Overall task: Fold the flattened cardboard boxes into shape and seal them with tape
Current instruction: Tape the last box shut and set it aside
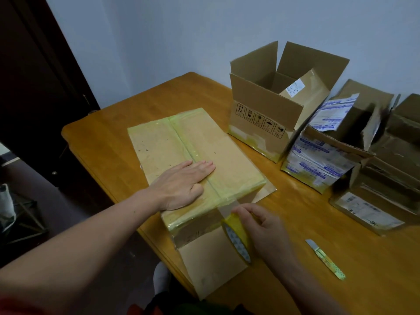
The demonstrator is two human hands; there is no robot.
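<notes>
Fig.: L hand lies flat, fingers straight, on the box top across its taped seam, while R hand grips the tape roll just below the box's near edge; risk: strip wrinkles or strays off-seam if roll tilts or box slides.

A honey-coloured wooden worktop has a pale bluish wall behind it at twelve o'clock and a dark door at ten o'clock. A small knife with a green patterned handle lies on the worktop at four o'clock, blade out.
</notes>
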